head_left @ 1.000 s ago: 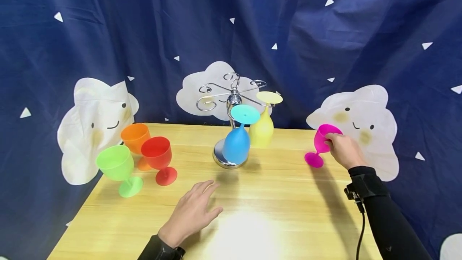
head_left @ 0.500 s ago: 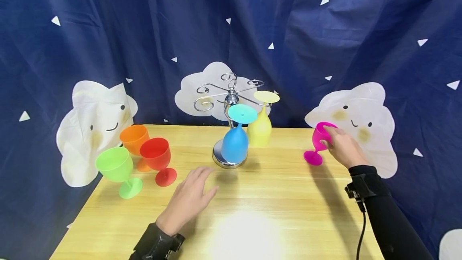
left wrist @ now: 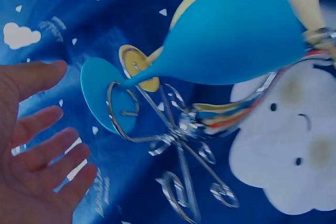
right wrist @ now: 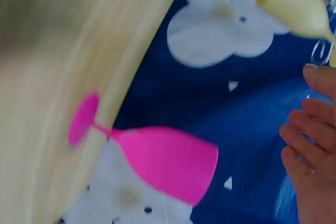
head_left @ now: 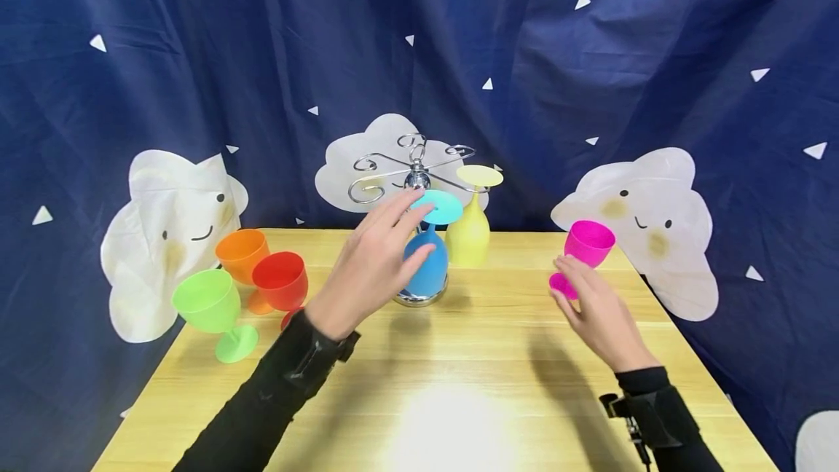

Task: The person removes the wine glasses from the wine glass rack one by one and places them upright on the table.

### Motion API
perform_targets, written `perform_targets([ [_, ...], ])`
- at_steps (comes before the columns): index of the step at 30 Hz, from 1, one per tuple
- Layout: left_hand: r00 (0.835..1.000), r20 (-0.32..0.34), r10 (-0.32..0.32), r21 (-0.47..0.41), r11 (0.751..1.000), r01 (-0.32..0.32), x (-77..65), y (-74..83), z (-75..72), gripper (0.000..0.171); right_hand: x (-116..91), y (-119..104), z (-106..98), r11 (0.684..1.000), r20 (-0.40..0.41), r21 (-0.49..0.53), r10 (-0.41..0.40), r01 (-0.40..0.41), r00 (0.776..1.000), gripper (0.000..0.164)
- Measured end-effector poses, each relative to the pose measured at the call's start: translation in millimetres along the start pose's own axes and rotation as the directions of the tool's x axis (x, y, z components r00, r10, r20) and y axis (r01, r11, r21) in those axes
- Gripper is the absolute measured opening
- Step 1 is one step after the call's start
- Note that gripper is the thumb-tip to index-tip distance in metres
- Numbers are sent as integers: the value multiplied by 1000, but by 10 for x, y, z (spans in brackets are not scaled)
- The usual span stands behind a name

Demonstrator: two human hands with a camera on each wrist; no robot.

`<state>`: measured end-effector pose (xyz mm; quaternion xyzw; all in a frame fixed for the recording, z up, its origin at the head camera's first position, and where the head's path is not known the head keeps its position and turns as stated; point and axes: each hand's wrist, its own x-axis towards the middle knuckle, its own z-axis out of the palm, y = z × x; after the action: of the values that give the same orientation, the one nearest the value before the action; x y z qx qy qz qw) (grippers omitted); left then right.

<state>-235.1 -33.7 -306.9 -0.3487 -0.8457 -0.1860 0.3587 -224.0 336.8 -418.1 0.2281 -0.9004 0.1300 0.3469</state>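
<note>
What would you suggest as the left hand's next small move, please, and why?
I'd probably ease the left hand in and take the blue goblet by its foot: the hand holds nothing and, in its wrist view, is apart from that foot; the goblet hangs upside down on the metal rack.

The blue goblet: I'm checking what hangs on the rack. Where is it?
In the head view, the blue goblet hangs upside down on the metal rack near centre, between the left hand and the yellow goblet.

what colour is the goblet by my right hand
The goblet is magenta, clearest in the right wrist view.
</note>
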Motion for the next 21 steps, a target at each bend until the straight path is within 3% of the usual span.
perform_targets([
  [1, 1000, 14, 26, 24, 999, -26, 75, 6, 28, 53, -34, -70, 24, 1000, 6, 9, 4, -4, 1000, 62],
  [5, 989, 99, 106, 133, 984, -118, 279, 3, 181, 47, -141, -295, 106, 999, 31, 41, 26, -27, 999, 60],
  [10, 980, 129, 153, 202, 963, -177, 351, -19, 305, 29, -208, -431, 133, 993, 64, 88, 77, -82, 995, 58],
  [15, 981, 102, 168, 148, 972, -182, 367, -41, 292, 30, -238, -438, 125, 988, 69, 102, 110, -117, 992, 56],
  [21, 986, 90, 140, 41, 989, -144, 370, -102, 230, 35, -278, -404, 113, 986, 73, 98, 126, -133, 989, 56],
])
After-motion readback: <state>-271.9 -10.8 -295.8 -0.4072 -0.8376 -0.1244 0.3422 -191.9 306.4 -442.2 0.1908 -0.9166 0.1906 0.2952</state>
